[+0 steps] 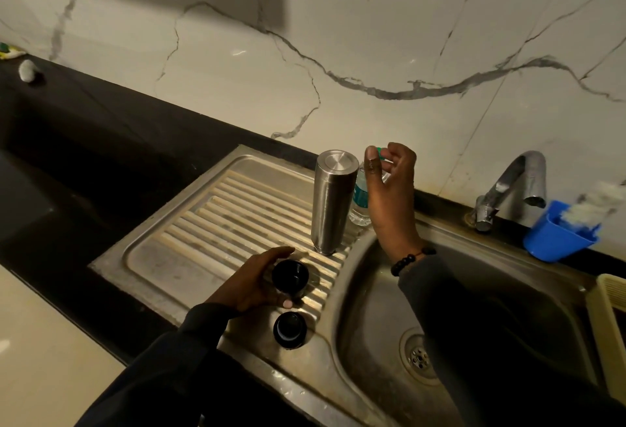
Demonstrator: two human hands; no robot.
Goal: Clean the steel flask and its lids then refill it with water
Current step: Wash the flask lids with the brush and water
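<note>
Two hands are occupied: a black lid [290,276] is gripped by the left hand [252,286], while a green bottle cap [380,152] is pinched by the right hand [389,186], probably for refilling the inverted flask [331,203] draining between them.

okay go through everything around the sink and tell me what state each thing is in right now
Steel flask: upside down on the drainboard, uncapped.
Black lid: held by left hand.
Second black lid: resting on drainboard.
Plastic bottle: upright, right hand at its green cap.
Tap: no water running.
</note>
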